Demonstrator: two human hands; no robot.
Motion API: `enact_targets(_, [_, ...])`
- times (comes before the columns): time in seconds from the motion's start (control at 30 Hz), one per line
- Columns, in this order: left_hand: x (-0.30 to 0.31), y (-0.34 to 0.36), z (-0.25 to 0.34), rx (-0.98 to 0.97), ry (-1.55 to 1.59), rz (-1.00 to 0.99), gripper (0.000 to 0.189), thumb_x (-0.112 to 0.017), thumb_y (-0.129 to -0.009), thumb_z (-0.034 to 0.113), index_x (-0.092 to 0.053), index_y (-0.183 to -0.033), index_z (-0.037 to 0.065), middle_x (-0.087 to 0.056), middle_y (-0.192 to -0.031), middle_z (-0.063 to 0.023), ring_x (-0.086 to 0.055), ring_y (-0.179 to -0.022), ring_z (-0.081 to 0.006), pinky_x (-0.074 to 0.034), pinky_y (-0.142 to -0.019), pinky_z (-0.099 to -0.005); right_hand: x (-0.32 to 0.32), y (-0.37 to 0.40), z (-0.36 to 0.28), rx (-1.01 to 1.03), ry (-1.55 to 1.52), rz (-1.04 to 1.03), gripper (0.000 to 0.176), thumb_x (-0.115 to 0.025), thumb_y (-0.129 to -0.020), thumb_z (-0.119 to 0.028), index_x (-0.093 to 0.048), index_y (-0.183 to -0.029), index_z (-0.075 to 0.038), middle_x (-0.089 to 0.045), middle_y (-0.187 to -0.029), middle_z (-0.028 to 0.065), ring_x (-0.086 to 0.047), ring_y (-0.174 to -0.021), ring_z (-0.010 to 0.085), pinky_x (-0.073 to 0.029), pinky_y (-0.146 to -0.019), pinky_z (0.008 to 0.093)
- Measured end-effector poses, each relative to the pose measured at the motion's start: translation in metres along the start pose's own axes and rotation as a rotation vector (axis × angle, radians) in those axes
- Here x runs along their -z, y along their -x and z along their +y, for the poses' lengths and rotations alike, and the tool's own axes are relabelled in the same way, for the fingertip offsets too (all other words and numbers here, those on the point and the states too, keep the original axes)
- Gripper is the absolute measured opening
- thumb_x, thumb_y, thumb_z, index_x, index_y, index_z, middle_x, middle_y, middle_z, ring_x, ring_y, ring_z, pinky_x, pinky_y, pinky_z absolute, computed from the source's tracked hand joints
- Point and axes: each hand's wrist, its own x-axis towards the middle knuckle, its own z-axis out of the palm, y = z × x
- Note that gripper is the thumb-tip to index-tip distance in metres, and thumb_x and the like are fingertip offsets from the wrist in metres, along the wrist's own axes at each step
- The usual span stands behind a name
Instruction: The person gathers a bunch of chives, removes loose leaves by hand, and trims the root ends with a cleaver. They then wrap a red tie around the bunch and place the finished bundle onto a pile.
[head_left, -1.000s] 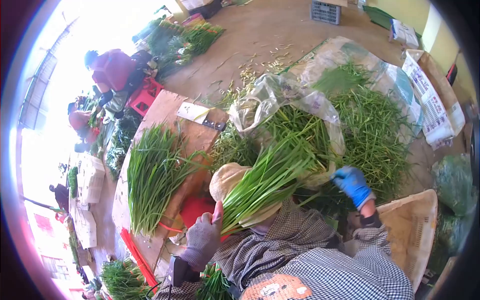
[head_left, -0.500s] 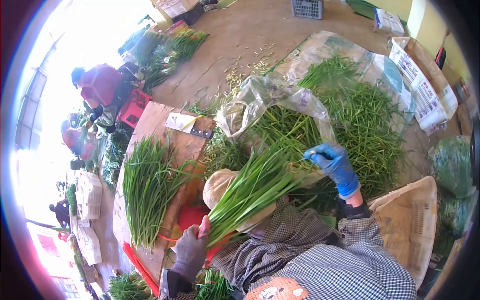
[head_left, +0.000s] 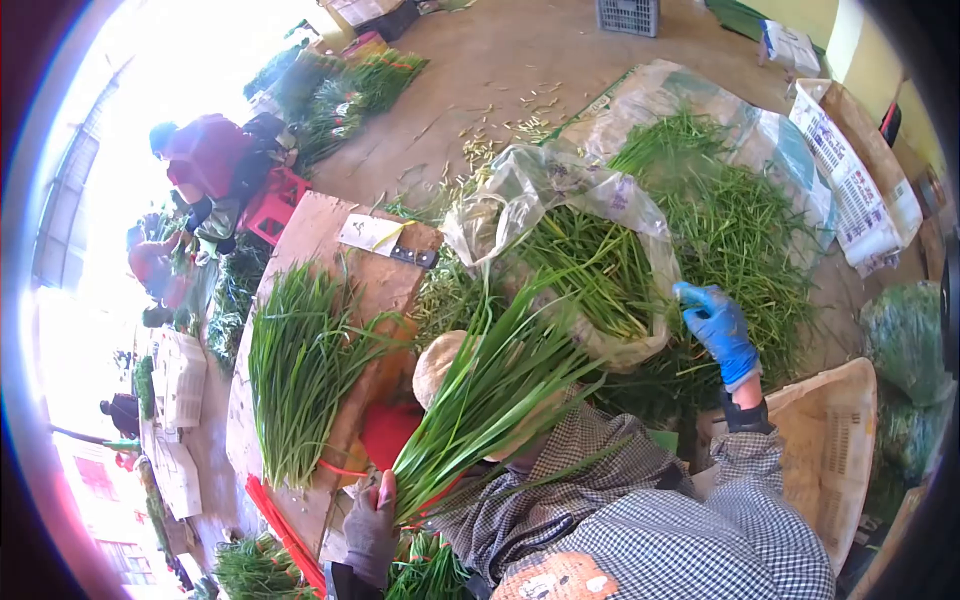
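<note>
My left hand [head_left: 372,525], in a grey glove, is closed around the lower ends of a bunch of long, flat green chives [head_left: 490,390]. The leaves fan out up and to the right, across my hat brim and checked clothing. My right hand [head_left: 722,335], in a blue glove, is raised to the right of the bunch, apart from it. Its fingers are curved with a gap between thumb and fingertips, and I see nothing held. Just left of it, a clear plastic bag [head_left: 655,250] holds loose green leaves. Another pile of chives [head_left: 305,370] lies on the wooden board [head_left: 320,225].
A wide-bladed knife [head_left: 375,234] lies on the board. Red ties [head_left: 285,535] hang at its near edge. Loose trimmings [head_left: 740,220] cover a plastic sheet. Crates stand at right, including a pale one [head_left: 820,440]. A co-worker [head_left: 210,160] sits near a red stool [head_left: 275,205].
My right hand has moved right, away from the chives, and its pinch has loosened. My left hand has shifted slightly down and left with the bunch, whose leaves are more spread.
</note>
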Motion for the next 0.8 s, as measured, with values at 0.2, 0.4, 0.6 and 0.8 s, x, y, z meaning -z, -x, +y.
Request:
enact_targets(0.2, [0.004,-0.001,0.003,-0.014,0.081,0.105,0.070,-0.056,-0.088,0.008,-0.028,-0.152,0.015,-0.059,-0.097,-0.0146,-0.062,-0.081,-0.0331,-0.052,-0.063,-0.0454,-0.001,0.019,0.043,-0.009,0.197,-0.070,0.010,-0.070,-0.082,-0.017,-0.068,-0.084,-0.007,-0.065,-0.082,0.0150,-0.064,-0.076,0.0311,-0.050,-0.069,0.0384])
enact_targets(0.4, [0.062,-0.007,0.007,0.019,0.173,0.115,0.088,-0.068,-0.075,0.008,-0.025,-0.152,0.009,-0.059,-0.113,-0.0204,-0.062,-0.096,-0.0378,-0.053,-0.076,-0.0454,-0.037,0.008,0.060,-0.038,0.117,-0.136,0.013,-0.071,-0.083,-0.014,-0.067,-0.079,-0.002,-0.066,-0.078,0.0133,-0.064,-0.070,0.0246,-0.050,-0.068,0.0347])
enact_targets(0.6, [0.077,-0.007,-0.024,0.000,0.124,0.397,0.091,-0.069,-0.071,0.010,-0.028,-0.152,0.010,-0.060,-0.110,-0.0176,-0.063,-0.094,-0.0348,-0.053,-0.075,-0.0455,-0.043,-0.015,-0.021,-0.028,0.034,-0.169,0.010,-0.070,-0.084,-0.012,-0.070,-0.086,-0.002,-0.068,-0.082,0.0134,-0.066,-0.074,0.0235,-0.051,-0.069,0.0337])
enact_targets(0.8, [-0.021,0.041,-0.021,0.062,0.137,0.159,0.092,-0.071,-0.069,0.008,-0.031,-0.151,0.014,-0.059,-0.107,-0.0165,-0.061,-0.088,-0.0351,-0.051,-0.070,-0.0456,-0.057,-0.014,-0.035,0.052,0.036,-0.167,0.009,-0.069,-0.085,-0.010,-0.070,-0.087,-0.002,-0.068,-0.083,0.0129,-0.066,-0.075,0.0236,-0.051,-0.070,0.0336])
